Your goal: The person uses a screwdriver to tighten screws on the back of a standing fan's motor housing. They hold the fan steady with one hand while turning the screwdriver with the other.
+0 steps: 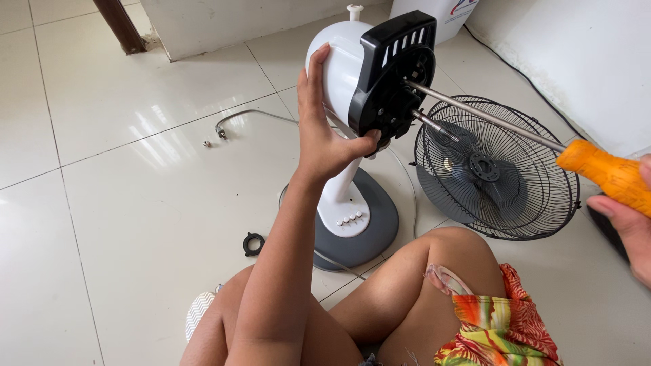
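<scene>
Left hand (324, 132) grips fan motor head (366, 71); right hand (630, 224) clamps orange screwdriver (607, 175), tip at head.

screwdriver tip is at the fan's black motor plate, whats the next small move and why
Probably seat the screwdriver tip squarely in the screw on the black motor plate and turn. The left hand braces the white motor housing, the right hand grips the orange handle, and the shaft reaches the plate.

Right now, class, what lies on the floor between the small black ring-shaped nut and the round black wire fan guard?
In the head view, the fan's grey oval base stands between the nut and guard.
</scene>
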